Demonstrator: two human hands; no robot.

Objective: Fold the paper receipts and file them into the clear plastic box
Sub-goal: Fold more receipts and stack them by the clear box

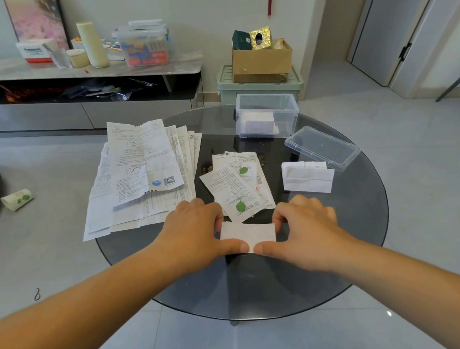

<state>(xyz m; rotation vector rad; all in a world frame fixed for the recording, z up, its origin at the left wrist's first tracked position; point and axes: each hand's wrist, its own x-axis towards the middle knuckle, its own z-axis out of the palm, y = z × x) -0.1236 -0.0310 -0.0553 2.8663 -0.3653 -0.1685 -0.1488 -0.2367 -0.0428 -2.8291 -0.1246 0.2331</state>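
My left grip (192, 230) and right grip (308, 228) both pinch one folded receipt (248, 232) held between them over the worktop (261, 291), thumbs almost meeting on its near edge. Loose receipts (238, 184) lie just beyond both grips. The clear box (266, 115) stands open well beyond the right grip.

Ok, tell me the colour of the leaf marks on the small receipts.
Green leaf marks on white receipts, clearest in the head view.
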